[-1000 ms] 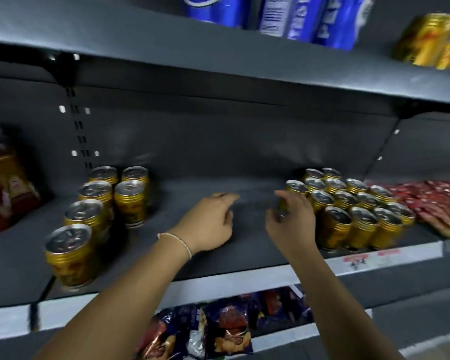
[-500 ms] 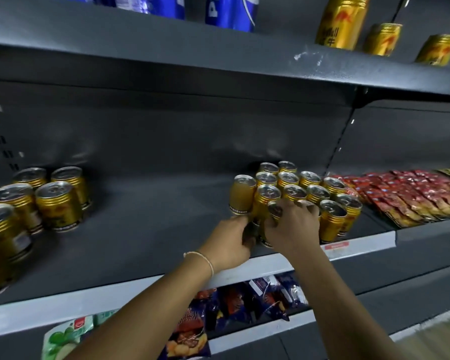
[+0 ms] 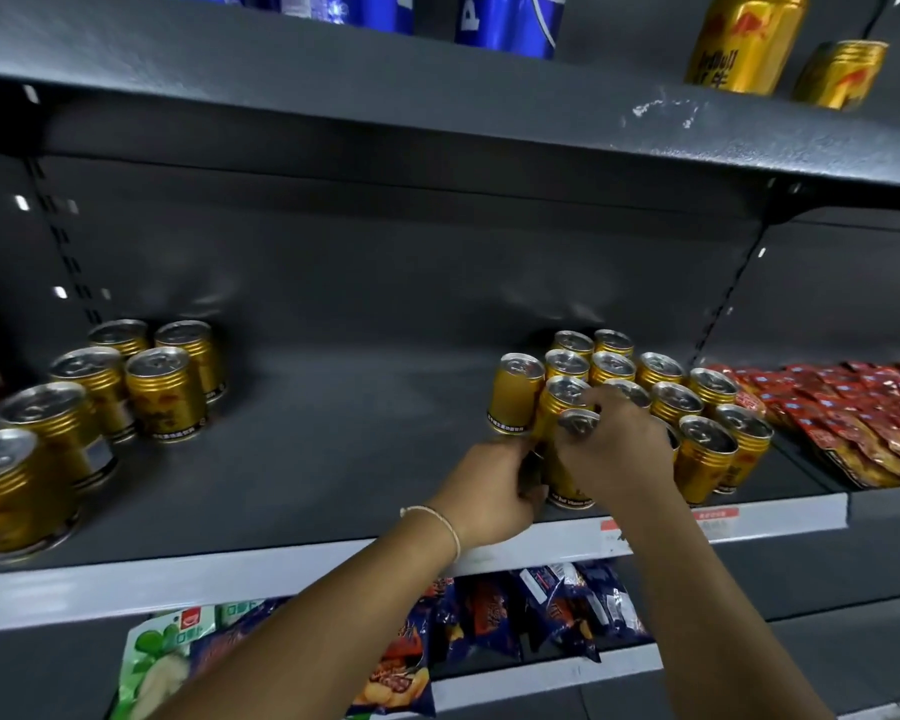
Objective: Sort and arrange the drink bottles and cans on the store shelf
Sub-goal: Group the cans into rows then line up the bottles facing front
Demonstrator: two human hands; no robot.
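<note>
- Middle shelf (image 3: 333,459) – dark grey, pale price strip along the front edge; two groups of gold cans stand on it, well apart.
- Right can group (image 3: 661,387) – upright gold cans with silver lids, packed in rows near the right end of the shelf, touching each other.
- Left hand (image 3: 489,485) – thin bracelet on the wrist, fingers curled at the lower left side of the front can (image 3: 567,475); how firmly it grips, cannot tell, the fingertips are hidden.
- Right hand (image 3: 614,454) – closed down over the top of the same front can, fingers wrapped on its lid and upper side; can stands at the front-left corner of the right group, near the shelf edge.
- One single can (image 3: 513,394) stands upright just left of the group, touching its neighbour, behind the left hand.
- Left can group (image 3: 126,387) – gold cans in two loose rows running from the back towards the front left corner; nearest ones blurred.
- Red snack packets (image 3: 863,413) lie flat on the next shelf section, right of the cans.
- Top shelf (image 3: 437,111) – blue cans (image 3: 510,18) at centre, cut off by the frame; tall gold cans (image 3: 739,44) to the right.
- Lower shelf – dark blue snack bags (image 3: 489,615) and a green bag (image 3: 157,657) below the arms.
</note>
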